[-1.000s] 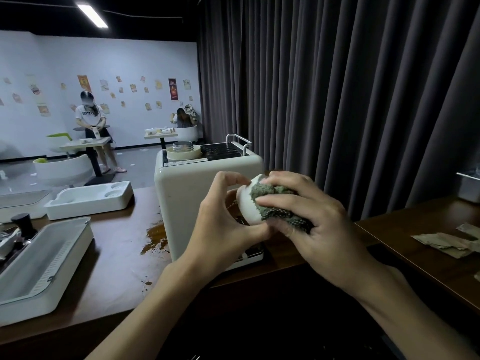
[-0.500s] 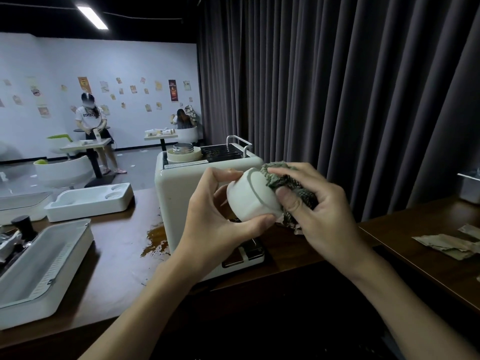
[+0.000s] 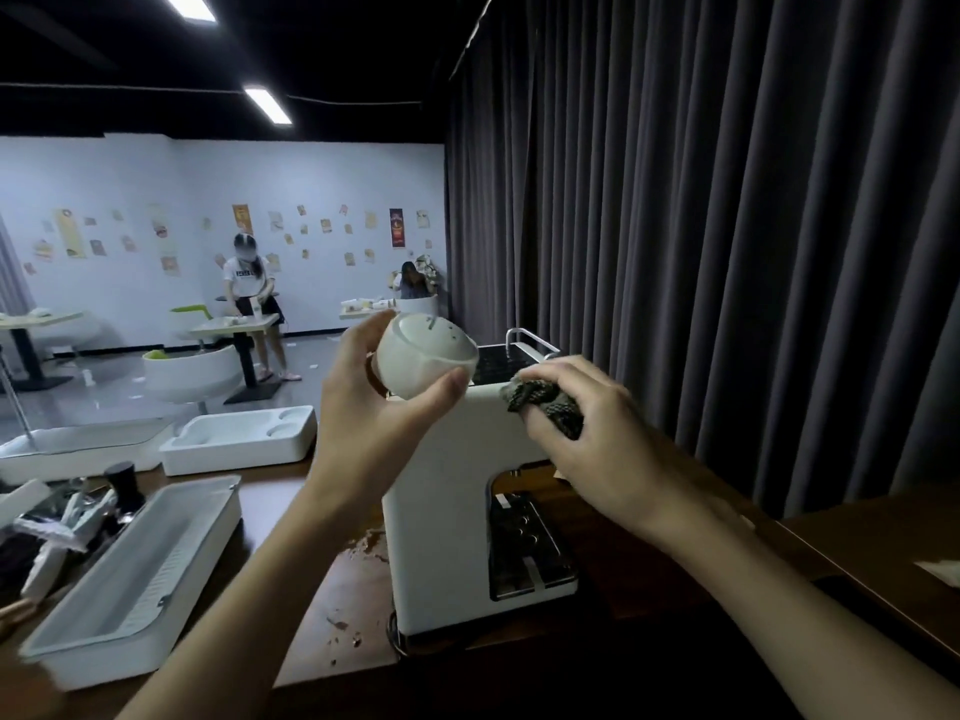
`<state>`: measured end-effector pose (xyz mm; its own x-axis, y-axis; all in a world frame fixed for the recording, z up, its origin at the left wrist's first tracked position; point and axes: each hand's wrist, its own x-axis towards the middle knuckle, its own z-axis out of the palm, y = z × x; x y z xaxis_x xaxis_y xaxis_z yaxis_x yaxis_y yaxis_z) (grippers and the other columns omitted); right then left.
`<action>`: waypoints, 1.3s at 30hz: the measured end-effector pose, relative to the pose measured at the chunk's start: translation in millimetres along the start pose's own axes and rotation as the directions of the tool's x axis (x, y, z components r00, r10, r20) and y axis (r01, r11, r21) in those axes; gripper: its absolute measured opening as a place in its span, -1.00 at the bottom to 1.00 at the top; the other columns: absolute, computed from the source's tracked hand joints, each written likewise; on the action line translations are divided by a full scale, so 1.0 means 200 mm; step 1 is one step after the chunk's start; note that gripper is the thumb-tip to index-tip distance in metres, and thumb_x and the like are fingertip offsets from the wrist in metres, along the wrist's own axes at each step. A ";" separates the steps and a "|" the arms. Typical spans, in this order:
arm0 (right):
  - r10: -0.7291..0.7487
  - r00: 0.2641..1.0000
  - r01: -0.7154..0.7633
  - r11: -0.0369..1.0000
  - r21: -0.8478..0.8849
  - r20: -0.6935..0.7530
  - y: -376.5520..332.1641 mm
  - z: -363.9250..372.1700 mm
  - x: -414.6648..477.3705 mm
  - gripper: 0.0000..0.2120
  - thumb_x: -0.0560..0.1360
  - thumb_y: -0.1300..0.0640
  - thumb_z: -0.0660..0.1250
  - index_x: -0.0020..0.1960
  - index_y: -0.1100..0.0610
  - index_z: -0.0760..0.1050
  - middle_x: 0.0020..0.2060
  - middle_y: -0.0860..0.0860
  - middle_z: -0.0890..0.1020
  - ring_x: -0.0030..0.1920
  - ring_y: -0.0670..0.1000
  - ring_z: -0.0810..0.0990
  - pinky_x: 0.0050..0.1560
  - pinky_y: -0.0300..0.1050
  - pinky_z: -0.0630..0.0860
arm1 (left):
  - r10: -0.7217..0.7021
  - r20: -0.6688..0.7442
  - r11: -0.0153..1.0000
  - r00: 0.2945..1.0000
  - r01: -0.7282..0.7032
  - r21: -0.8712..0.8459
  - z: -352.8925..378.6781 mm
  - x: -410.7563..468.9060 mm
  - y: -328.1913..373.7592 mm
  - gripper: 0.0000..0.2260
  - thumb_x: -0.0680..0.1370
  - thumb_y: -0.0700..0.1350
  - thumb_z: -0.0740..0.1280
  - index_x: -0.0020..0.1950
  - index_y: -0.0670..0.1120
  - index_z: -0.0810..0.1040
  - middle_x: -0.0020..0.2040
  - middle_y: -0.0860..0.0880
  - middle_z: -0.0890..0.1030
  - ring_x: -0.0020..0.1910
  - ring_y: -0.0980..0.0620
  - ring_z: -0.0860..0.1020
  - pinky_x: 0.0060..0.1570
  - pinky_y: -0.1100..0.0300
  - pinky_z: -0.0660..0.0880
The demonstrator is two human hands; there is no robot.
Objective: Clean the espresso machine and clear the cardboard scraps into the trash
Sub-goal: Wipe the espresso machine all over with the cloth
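A white espresso machine (image 3: 441, 491) stands on the dark wooden counter (image 3: 291, 511), its drip tray (image 3: 524, 553) facing right. My left hand (image 3: 374, 423) holds a small white cup (image 3: 423, 358) up above the machine's top left corner, its opening tilted towards me. My right hand (image 3: 587, 433) grips a bunched grey-green cloth (image 3: 543, 407) against the machine's upper right edge. Brown spill marks (image 3: 363, 543) lie on the counter at the machine's left foot. One cardboard scrap (image 3: 940, 571) shows at the far right edge on a second counter.
A long white tray (image 3: 140, 574) sits front left, with a dark tamper (image 3: 124, 485) and clutter beside it. A white moulded tray (image 3: 239, 439) lies behind. Dark curtains (image 3: 727, 252) hang close behind the machine. Two people work at tables in the far room.
My hands separated: the left lifted the cup up over the machine, and the right took the cloth off the cup to the machine's top edge. The view rose.
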<state>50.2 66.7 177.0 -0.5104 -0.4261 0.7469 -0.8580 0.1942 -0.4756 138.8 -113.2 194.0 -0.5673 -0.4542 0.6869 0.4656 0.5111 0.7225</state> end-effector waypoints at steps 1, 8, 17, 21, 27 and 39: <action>-0.028 1.000 0.028 0.999 -0.039 -0.002 0.00 0.03 0.04 -0.72 0.51 0.20 0.38 0.21 0.14 0.56 0.11 -0.07 0.52 0.13 -0.18 0.49 0.17 -0.39 0.38 | -0.006 -0.026 1.000 1.000 0.007 0.018 -0.01 0.05 -0.01 -0.35 0.29 0.06 0.62 0.30 0.00 0.46 0.11 0.04 0.61 0.00 0.19 0.61 -0.01 0.23 0.58; -0.085 0.996 0.093 0.963 -0.254 0.040 0.08 0.18 0.26 -0.70 0.49 0.19 0.37 0.22 0.10 0.56 0.05 -0.01 0.55 0.11 -0.01 0.52 0.15 -0.01 0.50 | -0.140 -0.093 0.989 0.986 0.143 0.025 0.00 0.31 -0.12 -0.44 0.36 -0.03 0.60 0.20 -0.13 0.38 0.01 0.00 0.56 -0.08 0.20 0.57 -0.25 0.49 0.48; -0.085 0.995 0.101 0.922 -0.374 0.060 0.13 0.24 0.23 -0.47 0.56 -0.31 -0.02 0.14 0.03 0.53 0.03 -0.08 0.53 0.09 0.01 0.51 0.11 0.06 0.46 | -0.212 0.016 0.966 0.977 0.207 0.153 0.05 0.42 -0.27 -0.35 0.28 0.16 0.62 0.20 -0.09 0.44 0.01 -0.01 0.64 -0.02 0.07 0.64 0.05 0.04 0.61; -0.116 0.992 0.090 0.933 -0.348 -0.055 0.14 0.28 0.22 -0.63 0.58 -0.15 0.09 0.08 0.04 0.56 -0.01 -0.10 0.54 0.04 0.01 0.55 0.07 0.09 0.49 | -0.216 0.034 0.956 0.976 0.205 0.210 0.06 0.41 -0.27 -0.42 0.34 0.10 0.59 0.19 -0.09 0.40 -0.01 0.03 0.59 -0.05 0.17 0.58 -0.09 0.25 0.53; -0.140 0.987 0.108 0.943 -0.316 -0.082 0.14 0.29 0.22 -0.67 0.55 -0.12 0.15 0.06 0.06 0.59 -0.02 -0.09 0.57 0.01 0.00 0.58 0.02 0.02 0.52 | -0.226 0.063 0.947 0.972 0.204 0.247 0.05 0.40 -0.29 -0.44 0.36 0.12 0.56 0.14 -0.11 0.37 -0.08 0.01 0.56 -0.14 0.14 0.55 -0.18 0.22 0.49; -0.147 0.985 0.115 0.948 -0.297 -0.085 0.16 0.30 0.21 -0.58 0.58 -0.16 0.11 0.10 0.09 0.60 0.02 -0.06 0.57 0.04 0.00 0.57 0.05 -0.01 0.50 | -0.115 0.135 0.919 0.984 0.054 0.391 0.05 0.38 -0.26 -0.24 0.36 0.17 0.55 0.42 -0.02 0.28 0.27 0.00 0.34 0.22 0.02 0.44 0.27 0.08 0.44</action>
<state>5.2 1.6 166.5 -0.3821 -0.3729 0.8455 -0.8892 0.3975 -0.2266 64.6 -167.3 208.8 -0.7034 -0.4077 0.5822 0.1312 0.7306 0.6701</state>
